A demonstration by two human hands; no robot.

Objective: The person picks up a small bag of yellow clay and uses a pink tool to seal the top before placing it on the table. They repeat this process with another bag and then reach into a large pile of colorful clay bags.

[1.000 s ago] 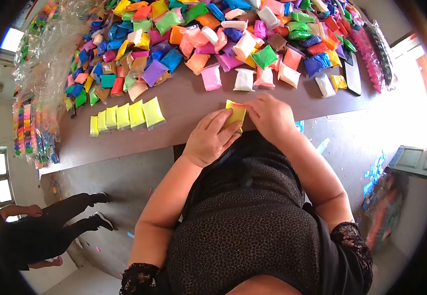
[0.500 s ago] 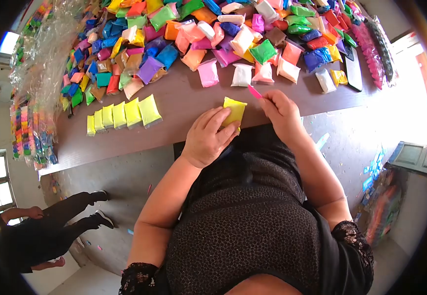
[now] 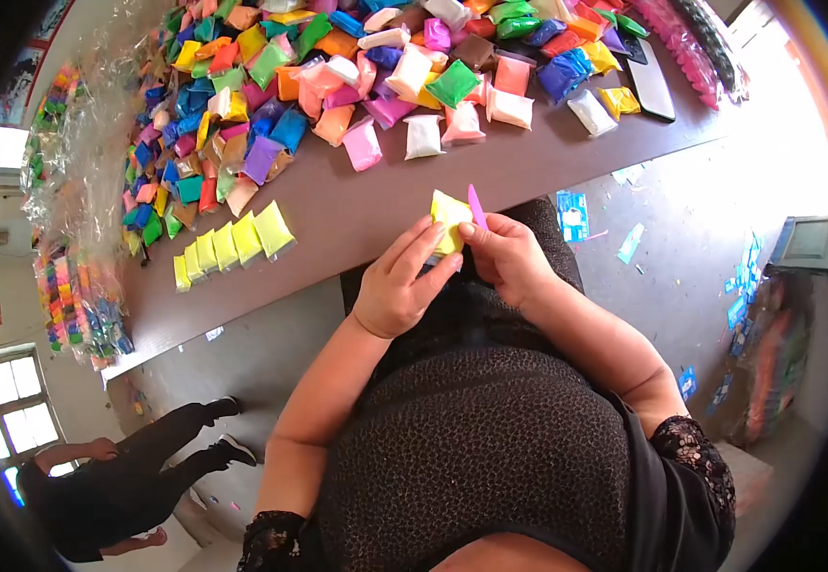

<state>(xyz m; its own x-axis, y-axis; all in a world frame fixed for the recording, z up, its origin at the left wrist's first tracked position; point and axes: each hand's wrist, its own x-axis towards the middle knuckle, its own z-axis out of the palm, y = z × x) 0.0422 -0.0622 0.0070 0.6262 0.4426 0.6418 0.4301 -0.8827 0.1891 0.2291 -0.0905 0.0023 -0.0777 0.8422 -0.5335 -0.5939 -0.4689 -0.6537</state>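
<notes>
My left hand [image 3: 397,284] is closed on a small yellow packet [image 3: 447,212], thumb on its near side and fingers along its left. At the packet's right edge is my right hand [image 3: 514,263], pinching a thin pink pointed plastic stick [image 3: 476,206] that points up and away from me. The right thumb tip overlaps the packet. On the table to the left lies a slanted row of several similar yellow packets [image 3: 226,246], partly overlapping one another.
A large heap of colourful packets [image 3: 261,105] covers the far side of the brown table [image 3: 337,205]. A phone [image 3: 650,81] lies at the right. Clear plastic bags [image 3: 99,172] hang at the left end. One person [image 3: 137,467] stands at lower left; scraps [image 3: 740,286] litter the floor.
My right hand has come left and closer, bringing the pink stick up to the yellow packet and turning it more upright. The camera view has tilted and shifted.
</notes>
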